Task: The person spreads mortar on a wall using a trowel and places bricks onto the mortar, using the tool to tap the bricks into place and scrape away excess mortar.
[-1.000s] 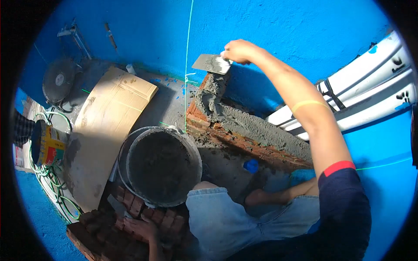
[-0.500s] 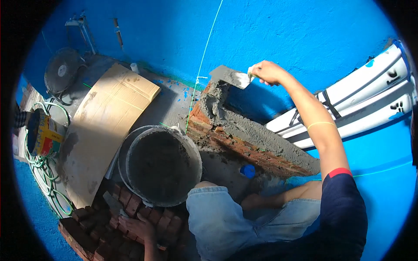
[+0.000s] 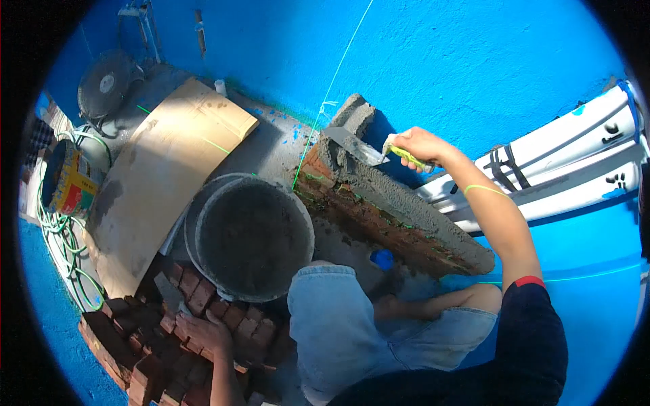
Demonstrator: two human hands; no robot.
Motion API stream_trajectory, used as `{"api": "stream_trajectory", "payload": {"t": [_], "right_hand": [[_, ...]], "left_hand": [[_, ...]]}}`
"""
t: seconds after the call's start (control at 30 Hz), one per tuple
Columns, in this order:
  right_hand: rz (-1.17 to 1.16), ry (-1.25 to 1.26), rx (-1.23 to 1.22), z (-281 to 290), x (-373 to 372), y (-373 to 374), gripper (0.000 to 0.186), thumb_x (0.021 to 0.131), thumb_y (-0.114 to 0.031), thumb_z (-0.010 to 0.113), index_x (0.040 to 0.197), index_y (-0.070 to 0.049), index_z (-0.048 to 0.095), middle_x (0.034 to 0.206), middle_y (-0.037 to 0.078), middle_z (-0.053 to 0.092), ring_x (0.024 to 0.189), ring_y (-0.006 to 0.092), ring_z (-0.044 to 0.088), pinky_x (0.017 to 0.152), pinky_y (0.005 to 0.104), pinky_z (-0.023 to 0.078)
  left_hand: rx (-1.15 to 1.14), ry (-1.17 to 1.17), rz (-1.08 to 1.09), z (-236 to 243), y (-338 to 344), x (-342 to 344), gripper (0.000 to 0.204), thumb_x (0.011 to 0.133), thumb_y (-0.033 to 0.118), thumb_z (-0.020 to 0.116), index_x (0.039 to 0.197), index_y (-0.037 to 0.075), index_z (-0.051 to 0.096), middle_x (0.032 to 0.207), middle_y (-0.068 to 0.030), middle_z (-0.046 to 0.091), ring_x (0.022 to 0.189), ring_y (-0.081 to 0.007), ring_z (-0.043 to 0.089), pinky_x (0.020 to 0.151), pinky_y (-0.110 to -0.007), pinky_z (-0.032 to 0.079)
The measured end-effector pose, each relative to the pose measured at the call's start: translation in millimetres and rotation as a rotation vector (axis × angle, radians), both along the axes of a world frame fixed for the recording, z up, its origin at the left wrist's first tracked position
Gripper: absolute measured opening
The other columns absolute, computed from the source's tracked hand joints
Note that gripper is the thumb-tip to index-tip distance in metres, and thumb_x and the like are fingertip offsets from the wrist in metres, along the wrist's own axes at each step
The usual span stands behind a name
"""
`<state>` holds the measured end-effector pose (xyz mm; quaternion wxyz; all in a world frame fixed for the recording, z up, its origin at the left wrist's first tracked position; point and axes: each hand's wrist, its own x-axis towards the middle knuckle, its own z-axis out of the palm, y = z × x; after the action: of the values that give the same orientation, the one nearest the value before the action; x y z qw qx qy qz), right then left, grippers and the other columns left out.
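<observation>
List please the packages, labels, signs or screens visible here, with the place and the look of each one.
Printed container: far left, inside the coiled green hose; round, with a yellow, red and blue printed wrap.
Cardboard sheet: flat on the ground, left of the mortar bucket; plain brown, no visible print.
White pipes: at the right along the blue wall; small dark markings, too small to make out.
No signs or screens are visible.

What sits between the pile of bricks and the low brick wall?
In the head view, a round bucket of grey mortar sits between the brick pile and the wall.
</observation>
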<state>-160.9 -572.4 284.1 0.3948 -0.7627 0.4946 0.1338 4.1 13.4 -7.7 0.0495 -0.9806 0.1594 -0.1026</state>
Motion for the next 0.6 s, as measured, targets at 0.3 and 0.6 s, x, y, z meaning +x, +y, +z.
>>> {"api": "stream_trajectory", "payload": {"t": [0.3, 0.6], "right_hand": [[0.154, -0.005, 0.015, -10, -20, 45, 0.039, 0.097, -0.038, 0.047, 0.118, -0.008, 0.061, 0.07, 0.007, 0.06, 0.051, 0.0128, 0.056, 0.044, 0.0301, 0.048], [0.39, 0.168, -0.882, -31, -43, -13, 0.032, 0.096, -0.037, 0.043, 0.108, -0.014, 0.062, 0.095, 0.021, 0.067, 0.088, 0.0418, 0.064, 0.077, 0.0514, 0.051]], "left_hand": [[-0.138, 0.112, 0.031, 7, -10, -2, 0.073, 0.101, 0.041, 0.035, 0.145, -0.011, 0.009, 0.151, -0.03, 0.011, 0.142, -0.0424, 0.013, 0.115, -0.051, 0.018], [-0.119, 0.227, 0.105, 11, -16, -1, 0.074, 0.101, 0.042, 0.034, 0.145, -0.011, 0.007, 0.153, -0.0293, 0.009, 0.144, -0.041, 0.009, 0.117, -0.048, 0.013]]}}
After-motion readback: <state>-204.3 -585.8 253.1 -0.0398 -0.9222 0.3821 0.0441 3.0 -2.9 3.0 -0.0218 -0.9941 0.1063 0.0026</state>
